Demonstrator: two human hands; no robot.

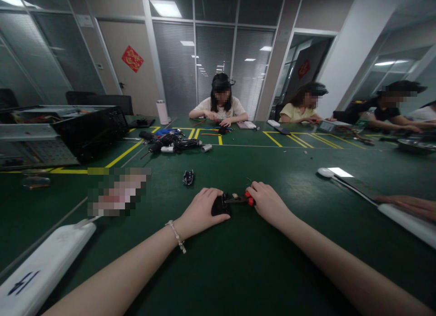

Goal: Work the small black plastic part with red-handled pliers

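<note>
The black part [220, 209] sits at the near middle of the green surface [221, 270], the red-handled pliers [242, 199] reaching over its right side — biting or not, I can't tell. Best, I'd say, to pin it flat and work the nose gently. The left hand's [204, 207] grip clamps the part, thumb on the near side; the right hand's [267, 199] is wrapped round the pliers, forearm slanting from near right.

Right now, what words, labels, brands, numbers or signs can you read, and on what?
Nothing reads with certainty.
White case, left foreground: handwritten marks, perhaps digits, unclear.
Red diamond door sign: characters too blurred.
Smaller red diamond, right: too small, blurred.
Pale wall plate: too faint.
Black part, red-handled pliers: no readable text.
</note>
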